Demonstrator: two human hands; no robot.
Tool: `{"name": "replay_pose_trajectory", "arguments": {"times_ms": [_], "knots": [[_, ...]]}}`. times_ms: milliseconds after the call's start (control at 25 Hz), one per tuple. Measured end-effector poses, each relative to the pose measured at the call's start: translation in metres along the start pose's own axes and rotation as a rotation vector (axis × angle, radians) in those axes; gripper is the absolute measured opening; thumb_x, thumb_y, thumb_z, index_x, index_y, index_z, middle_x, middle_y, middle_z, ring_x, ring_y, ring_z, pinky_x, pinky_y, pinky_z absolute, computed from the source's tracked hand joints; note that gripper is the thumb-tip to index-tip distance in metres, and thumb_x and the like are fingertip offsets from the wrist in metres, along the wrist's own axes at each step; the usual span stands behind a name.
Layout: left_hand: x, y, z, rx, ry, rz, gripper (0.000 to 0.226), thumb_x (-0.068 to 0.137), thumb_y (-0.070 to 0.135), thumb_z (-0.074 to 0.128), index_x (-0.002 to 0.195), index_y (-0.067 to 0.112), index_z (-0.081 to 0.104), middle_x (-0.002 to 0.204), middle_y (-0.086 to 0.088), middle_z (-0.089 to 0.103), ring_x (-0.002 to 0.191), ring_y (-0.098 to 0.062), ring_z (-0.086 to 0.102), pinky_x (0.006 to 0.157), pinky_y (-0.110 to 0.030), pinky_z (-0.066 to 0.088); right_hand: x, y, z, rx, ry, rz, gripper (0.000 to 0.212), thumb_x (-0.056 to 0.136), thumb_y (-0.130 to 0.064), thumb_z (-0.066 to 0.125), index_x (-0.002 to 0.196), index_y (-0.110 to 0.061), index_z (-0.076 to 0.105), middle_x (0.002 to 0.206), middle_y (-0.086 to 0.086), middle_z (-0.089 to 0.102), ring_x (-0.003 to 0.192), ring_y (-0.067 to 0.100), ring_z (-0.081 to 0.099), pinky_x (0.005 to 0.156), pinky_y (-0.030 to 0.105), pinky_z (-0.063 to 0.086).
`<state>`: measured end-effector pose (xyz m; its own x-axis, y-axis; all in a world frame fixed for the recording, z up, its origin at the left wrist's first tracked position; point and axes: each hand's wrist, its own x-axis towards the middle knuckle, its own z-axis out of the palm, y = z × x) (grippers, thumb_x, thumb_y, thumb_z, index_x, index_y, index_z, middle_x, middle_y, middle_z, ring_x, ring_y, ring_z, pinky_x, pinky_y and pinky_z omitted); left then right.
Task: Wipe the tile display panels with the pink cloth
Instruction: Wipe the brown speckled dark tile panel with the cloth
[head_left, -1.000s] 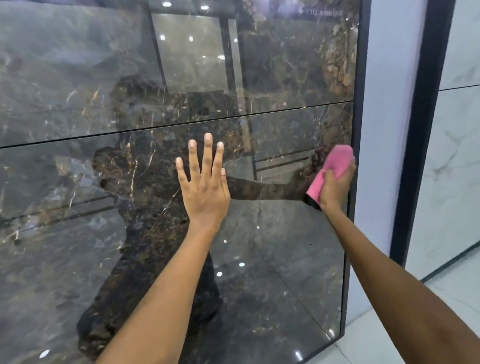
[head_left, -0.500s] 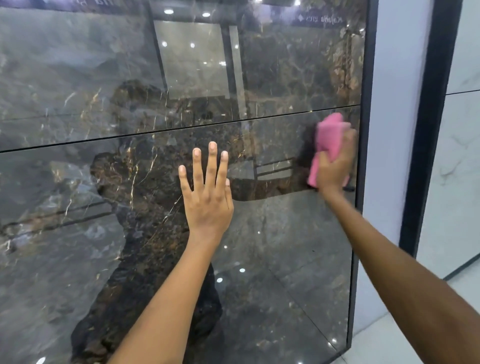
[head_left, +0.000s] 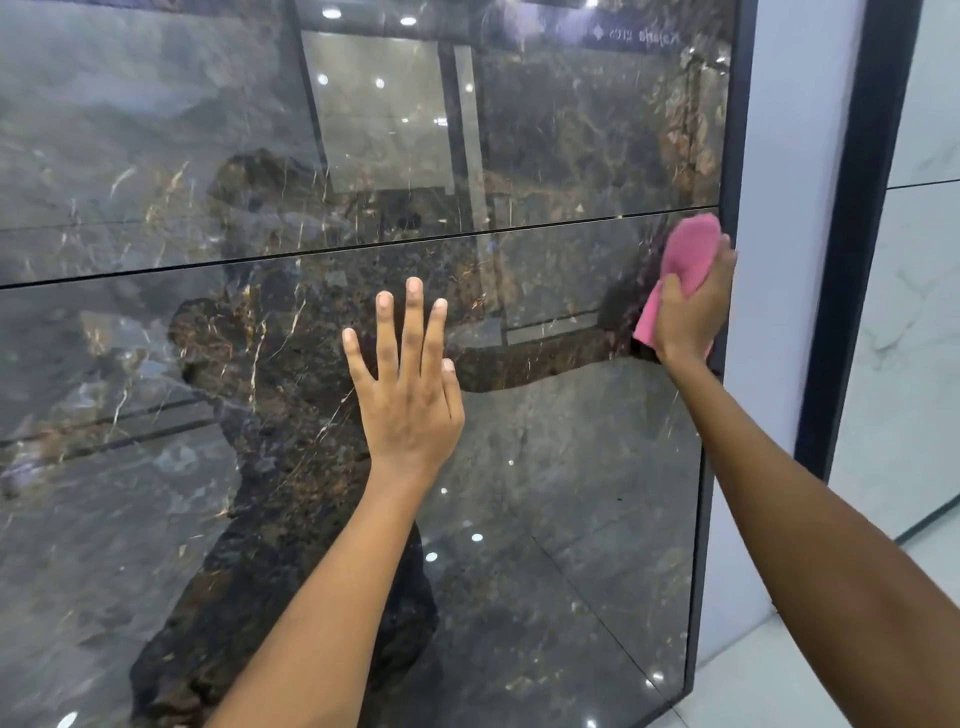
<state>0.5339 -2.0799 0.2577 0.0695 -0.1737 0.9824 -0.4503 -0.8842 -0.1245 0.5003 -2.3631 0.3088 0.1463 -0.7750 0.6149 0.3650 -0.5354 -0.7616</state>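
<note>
showroom vibe here: plain white wall strip (head_left: 779, 260) right of centre, black frame post (head_left: 852, 260) next to it, white marble wall tiles (head_left: 914, 338) at far right, pale glossy floor (head_left: 753, 686) in the lower right corner

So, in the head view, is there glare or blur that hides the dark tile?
Head view: the glossy dark tile panel mirrors ceiling spotlights and the person's silhouette, hiding some veining; the right hand and pink cloth look slightly motion-blurred; the left hand is sharp.
</note>
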Motion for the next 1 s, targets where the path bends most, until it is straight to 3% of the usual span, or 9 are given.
{"name": "replay_pose_trajectory", "arguments": {"times_ms": [120,200,320,400,560,640,760,880,1000], "knots": [[0.005,-0.001,-0.002,-0.134,0.023,-0.026,0.057,0.095,0.019,0.037,0.150,0.012,0.027,0.158,-0.012,0.026,0.147,-0.031,0.015,0.119,-0.052,-0.001,-0.062,-0.023,0.028,0.019,-0.271,-0.494,0.074,0.075,-0.006,0.053,0.146,-0.006,0.032,0.140,0.018,0.043,0.120,0.021,0.048,0.098,0.018,0.044],[-0.005,-0.003,-0.008,-0.204,0.010,-0.086,0.055,0.095,0.019,0.035,0.149,0.010,0.029,0.158,-0.013,0.027,0.148,-0.028,0.014,0.120,-0.048,-0.001,-0.128,-0.008,0.026,-0.134,-0.613,-1.028,0.077,0.077,-0.015,0.057,0.147,-0.001,0.026,0.152,0.017,0.029,0.145,0.026,0.020,0.120,0.034,0.018],[-0.060,-0.007,-0.015,-0.079,-0.083,-0.098,0.057,0.099,0.025,0.032,0.153,0.010,0.022,0.163,-0.006,0.008,0.151,-0.020,-0.001,0.122,-0.044,-0.002,-0.143,0.049,-0.010,-0.372,-0.860,-1.506,0.075,0.085,-0.022,0.055,0.152,-0.015,0.021,0.161,0.004,0.011,0.149,0.027,0.010,0.120,0.044,0.014],[-0.090,-0.012,-0.013,0.012,-0.127,-0.027,0.059,0.101,0.029,0.030,0.155,0.012,0.013,0.164,-0.001,-0.006,0.151,-0.020,-0.005,0.122,-0.043,-0.003,-0.107,0.073,-0.023,-0.357,-0.666,-1.360,0.064,0.086,-0.020,0.056,0.146,-0.018,0.032,0.155,0.011,0.026,0.140,0.033,0.028,0.111,0.046,0.034],[-0.091,-0.015,-0.004,0.053,-0.101,-0.018,0.058,0.103,0.031,0.025,0.155,0.012,0.008,0.163,-0.002,-0.011,0.150,-0.022,-0.008,0.121,-0.045,-0.006,-0.031,0.052,-0.023,-0.126,-0.147,-0.117,0.068,0.087,-0.013,0.056,0.148,-0.022,0.029,0.146,0.007,0.039,0.124,0.021,0.047,0.104,0.038,0.043],[-0.094,-0.014,-0.003,0.065,-0.094,-0.015,0.058,0.103,0.031,0.025,0.155,0.011,0.009,0.163,-0.002,-0.012,0.150,-0.023,-0.009,0.121,-0.045,-0.006,-0.049,0.031,-0.009,0.102,-0.011,0.197,0.064,0.089,-0.006,0.052,0.148,-0.016,0.031,0.136,0.000,0.046,0.117,0.011,0.051,0.096,0.028,0.046],[-0.097,-0.016,-0.002,0.067,-0.103,-0.005,0.057,0.103,0.029,0.026,0.154,0.009,0.011,0.163,-0.003,-0.013,0.150,-0.023,-0.009,0.121,-0.045,-0.005,-0.160,0.031,-0.002,0.018,-0.395,-0.339,0.071,0.090,0.002,0.046,0.153,-0.021,0.020,0.137,0.001,0.045,0.119,0.010,0.052,0.095,0.028,0.046],[-0.092,-0.016,-0.005,0.067,-0.118,0.002,0.058,0.102,0.028,0.027,0.154,0.009,0.010,0.162,-0.003,-0.015,0.150,-0.023,-0.011,0.121,-0.045,-0.006,-0.202,0.077,-0.028,-0.332,-0.791,-1.208,0.086,0.079,-0.013,0.045,0.154,-0.031,0.006,0.163,-0.004,-0.001,0.149,0.022,0.005,0.121,0.037,0.012],[-0.096,-0.017,-0.006,0.073,-0.133,0.003,0.058,0.103,0.028,0.026,0.155,0.010,0.006,0.162,-0.003,-0.018,0.149,-0.023,-0.014,0.121,-0.045,-0.008,-0.129,0.090,-0.036,-0.307,-0.583,-0.741,0.087,0.088,-0.012,0.052,0.154,-0.035,0.000,0.162,-0.003,0.012,0.146,0.020,0.023,0.114,0.033,0.029]]}}
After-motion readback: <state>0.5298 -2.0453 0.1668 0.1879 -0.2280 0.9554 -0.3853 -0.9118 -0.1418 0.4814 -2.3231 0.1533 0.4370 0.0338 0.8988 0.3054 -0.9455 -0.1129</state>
